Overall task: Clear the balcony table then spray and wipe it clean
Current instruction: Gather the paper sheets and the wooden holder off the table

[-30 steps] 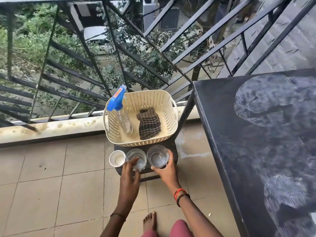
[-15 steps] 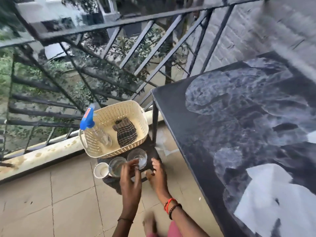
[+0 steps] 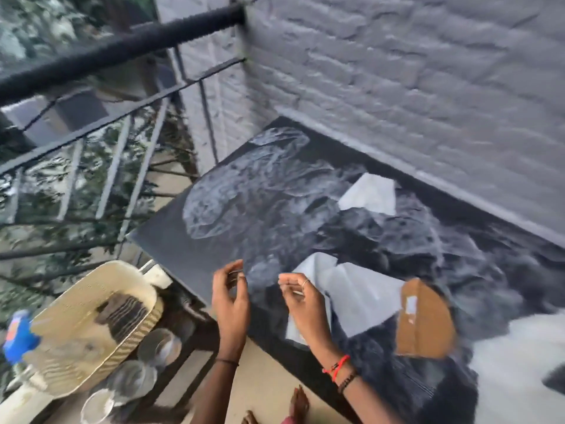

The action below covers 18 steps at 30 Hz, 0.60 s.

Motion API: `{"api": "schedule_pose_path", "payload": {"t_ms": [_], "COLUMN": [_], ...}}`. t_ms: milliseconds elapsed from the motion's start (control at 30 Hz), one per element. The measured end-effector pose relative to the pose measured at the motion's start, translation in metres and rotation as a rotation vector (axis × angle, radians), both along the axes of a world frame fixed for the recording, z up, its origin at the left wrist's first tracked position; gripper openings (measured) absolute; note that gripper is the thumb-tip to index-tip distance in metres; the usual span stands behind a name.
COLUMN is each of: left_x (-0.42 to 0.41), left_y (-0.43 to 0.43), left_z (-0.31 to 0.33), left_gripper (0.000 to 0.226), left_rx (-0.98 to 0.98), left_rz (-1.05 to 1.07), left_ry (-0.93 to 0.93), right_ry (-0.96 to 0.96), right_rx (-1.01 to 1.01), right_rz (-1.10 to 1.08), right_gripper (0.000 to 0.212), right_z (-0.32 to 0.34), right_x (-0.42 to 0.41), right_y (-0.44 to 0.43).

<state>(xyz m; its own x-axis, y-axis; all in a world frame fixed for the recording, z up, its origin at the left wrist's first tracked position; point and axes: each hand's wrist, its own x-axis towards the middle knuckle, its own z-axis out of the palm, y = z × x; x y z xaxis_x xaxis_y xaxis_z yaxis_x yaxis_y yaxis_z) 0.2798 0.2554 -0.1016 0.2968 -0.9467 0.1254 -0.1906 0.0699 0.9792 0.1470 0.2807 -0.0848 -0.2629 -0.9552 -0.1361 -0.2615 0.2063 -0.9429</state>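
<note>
The black balcony table [image 3: 244,215] is smeared with pale dusty marks. On it lie a white paper [image 3: 368,194] near the wall, a larger white paper [image 3: 360,295] and a brown cardboard piece [image 3: 423,319]. My left hand [image 3: 230,296] and my right hand [image 3: 302,304] hover empty at the table's near edge, fingers loosely curled; the right one is over the larger paper. Low at the left, a cream basket [image 3: 70,307] holds a dark checked cloth [image 3: 122,312] and a blue-topped spray bottle [image 3: 18,338].
Two glasses [image 3: 159,347] and a white cup [image 3: 96,407] stand on a small dark stool in front of the basket. A black railing [image 3: 116,47] runs at the left, a grey brick wall [image 3: 397,71] behind the table. More white paper [image 3: 516,362] lies at the right.
Both hands left the glasses on the stool and rose to the table's edge. The view swung right and up, bringing the papers and cardboard into sight.
</note>
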Motion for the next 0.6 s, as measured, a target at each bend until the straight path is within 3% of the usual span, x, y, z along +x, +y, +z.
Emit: {"api": "schedule_pose_path", "payload": {"t_ms": [233, 333, 433, 533, 600], "left_x": [-0.124, -0.179, -0.205, -0.215, -0.22], "left_y": [-0.003, 0.012, 0.026, 0.034, 0.036], "left_z": [0.011, 0.015, 0.008, -0.006, -0.008], "left_gripper": [0.02, 0.023, 0.006, 0.009, 0.016], "left_rx": [0.152, 0.19, 0.22, 0.285, 0.34], "left_rz": [-0.46, -0.709, -0.829, -0.898, -0.933], "left_ry": [0.064, -0.045, -0.156, -0.273, -0.339], "right_ry": [0.05, 0.02, 0.061, 0.125, 0.135], "right_rx": [-0.027, 0.016, 0.072, 0.184, 0.278], "right_rz": [-0.399, -0.659, -0.803, -0.829, -0.773], "right_gripper": [0.023, 0.027, 0.028, 0.012, 0.02], "right_z": [0.035, 0.04, 0.028, 0.02, 0.009], "right_x": [-0.114, -0.166, -0.196, -0.214, -0.225], "right_y": [0.049, 0.09, 0.11, 0.115, 0.113]}}
